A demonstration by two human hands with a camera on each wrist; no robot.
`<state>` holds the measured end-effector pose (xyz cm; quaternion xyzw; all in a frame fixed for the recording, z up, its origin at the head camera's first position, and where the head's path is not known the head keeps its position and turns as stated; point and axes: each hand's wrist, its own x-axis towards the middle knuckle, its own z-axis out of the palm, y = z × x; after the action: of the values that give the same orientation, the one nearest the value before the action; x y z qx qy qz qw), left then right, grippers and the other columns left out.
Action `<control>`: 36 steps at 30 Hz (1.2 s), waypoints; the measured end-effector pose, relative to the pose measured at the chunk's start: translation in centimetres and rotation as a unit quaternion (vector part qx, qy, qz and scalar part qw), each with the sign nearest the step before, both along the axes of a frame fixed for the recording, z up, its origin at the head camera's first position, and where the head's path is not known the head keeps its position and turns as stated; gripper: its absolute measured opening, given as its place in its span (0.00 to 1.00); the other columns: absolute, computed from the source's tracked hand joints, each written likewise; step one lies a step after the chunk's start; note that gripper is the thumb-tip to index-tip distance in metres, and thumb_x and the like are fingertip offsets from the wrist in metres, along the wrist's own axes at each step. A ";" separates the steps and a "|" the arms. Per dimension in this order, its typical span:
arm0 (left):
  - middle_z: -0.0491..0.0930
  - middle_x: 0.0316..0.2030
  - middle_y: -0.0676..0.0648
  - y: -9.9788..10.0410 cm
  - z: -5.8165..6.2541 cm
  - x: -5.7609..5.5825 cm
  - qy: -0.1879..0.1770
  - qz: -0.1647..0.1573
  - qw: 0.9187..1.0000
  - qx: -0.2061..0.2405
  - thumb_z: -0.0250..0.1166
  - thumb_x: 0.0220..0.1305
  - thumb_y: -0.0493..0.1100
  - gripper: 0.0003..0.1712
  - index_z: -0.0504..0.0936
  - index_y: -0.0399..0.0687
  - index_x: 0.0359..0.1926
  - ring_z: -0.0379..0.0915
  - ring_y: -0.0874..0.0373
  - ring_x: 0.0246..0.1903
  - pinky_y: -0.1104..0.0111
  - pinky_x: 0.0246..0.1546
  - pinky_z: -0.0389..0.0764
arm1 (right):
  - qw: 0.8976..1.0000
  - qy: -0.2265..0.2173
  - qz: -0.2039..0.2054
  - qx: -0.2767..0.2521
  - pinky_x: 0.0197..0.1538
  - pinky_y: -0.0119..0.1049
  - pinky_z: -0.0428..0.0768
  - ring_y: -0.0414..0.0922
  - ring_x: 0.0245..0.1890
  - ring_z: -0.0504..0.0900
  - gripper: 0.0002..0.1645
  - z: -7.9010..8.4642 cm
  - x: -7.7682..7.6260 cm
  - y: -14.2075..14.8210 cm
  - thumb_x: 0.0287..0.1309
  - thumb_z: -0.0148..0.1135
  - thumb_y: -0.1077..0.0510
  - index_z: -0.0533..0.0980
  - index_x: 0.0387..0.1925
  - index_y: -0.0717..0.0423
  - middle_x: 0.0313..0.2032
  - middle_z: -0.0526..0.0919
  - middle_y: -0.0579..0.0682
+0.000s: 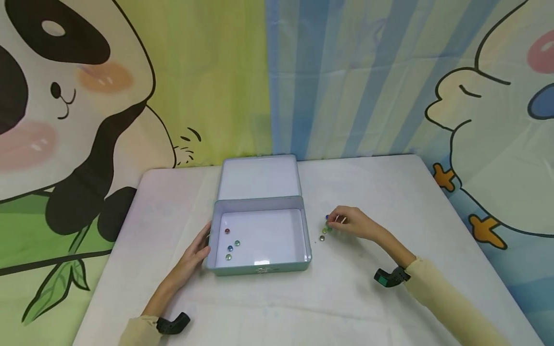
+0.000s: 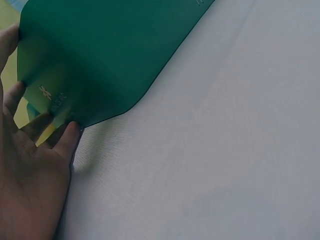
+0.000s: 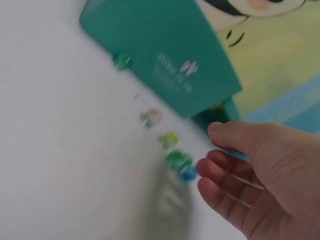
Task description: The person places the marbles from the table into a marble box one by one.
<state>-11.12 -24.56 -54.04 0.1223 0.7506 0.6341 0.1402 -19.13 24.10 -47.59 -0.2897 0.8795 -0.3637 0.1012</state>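
A green tin box (image 1: 259,270) stands with its lid (image 1: 259,178) folded back. Inside lie several glass marbles, among them a red marble (image 1: 227,231) and a blue marble (image 1: 230,248). My left hand (image 1: 192,254) touches the box's left side with fingers extended, also seen in the left wrist view (image 2: 37,170). Right of the box, my right hand (image 1: 352,222) hovers over a short row of marbles: a clear marble (image 1: 322,238), a yellow-green marble (image 3: 169,139), a green marble (image 3: 180,160) and a blue marble (image 3: 188,173). Thumb and fingers stand apart, with nothing visible between them.
Another green marble (image 3: 122,61) sits against the box's bottom edge in the right wrist view. A white cloth (image 1: 277,307) covers the table. Behind it hangs a cartoon-printed curtain (image 1: 216,86). Each wrist wears a black camera, such as the right wrist's camera (image 1: 393,277).
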 end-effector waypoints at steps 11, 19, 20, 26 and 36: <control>0.40 0.78 0.44 0.1 0.1 0.1 0.004 0.009 1.000 -0.012 0.44 0.75 0.41 0.36 0.42 0.67 0.77 0.33 0.37 0.75 0.87 0.59 0.56 | 0.998 0.047 -0.026 0.028 0.38 0.28 0.79 0.37 0.34 0.77 0.11 -3.7 -0.4 1.3 0.55 0.66 0.66 0.80 0.42 0.58 0.37 0.81 0.49; 0.39 0.77 0.40 0.0 -0.1 0.1 0.019 0.001 1.000 -0.014 0.45 0.75 0.41 0.36 0.42 0.62 0.77 0.32 0.36 0.75 0.88 0.60 0.55 | 0.998 0.050 -0.032 0.030 0.37 0.28 0.78 0.38 0.33 0.77 0.10 -3.9 -0.6 0.9 0.54 0.67 0.66 0.80 0.40 0.60 0.35 0.82 0.49; 0.39 0.77 0.39 -0.1 -0.1 0.1 0.023 -0.001 1.000 -0.015 0.45 0.75 0.40 0.36 0.42 0.61 0.77 0.32 0.35 0.75 0.88 0.60 0.55 | 0.998 0.053 -0.032 0.031 0.37 0.28 0.78 0.38 0.33 0.77 0.10 -3.9 -0.6 0.9 0.54 0.68 0.66 0.80 0.40 0.60 0.35 0.82 0.49; 0.40 0.78 0.43 0.0 -0.1 0.0 0.013 0.009 1.000 -0.020 0.46 0.75 0.41 0.36 0.43 0.66 0.77 0.33 0.38 0.76 0.88 0.60 0.55 | 0.997 0.062 -0.029 0.046 0.36 0.28 0.78 0.37 0.33 0.78 0.09 -3.5 -1.0 1.1 0.55 0.67 0.65 0.80 0.40 0.60 0.35 0.82 0.49; 0.39 0.78 0.41 -0.1 -0.2 -0.1 0.016 0.005 1.000 -0.013 0.45 0.75 0.40 0.36 0.42 0.63 0.77 0.31 0.35 0.75 0.89 0.59 0.55 | 0.995 0.079 -0.019 0.054 0.37 0.32 0.80 0.41 0.34 0.79 0.10 -1.0 -1.8 1.0 0.55 0.66 0.67 0.80 0.41 0.63 0.35 0.83 0.52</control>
<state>-11.18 -24.70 -54.27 0.1272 0.7615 0.6227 0.1269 -20.91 25.06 -48.62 -0.2947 0.9085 -0.2935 0.0404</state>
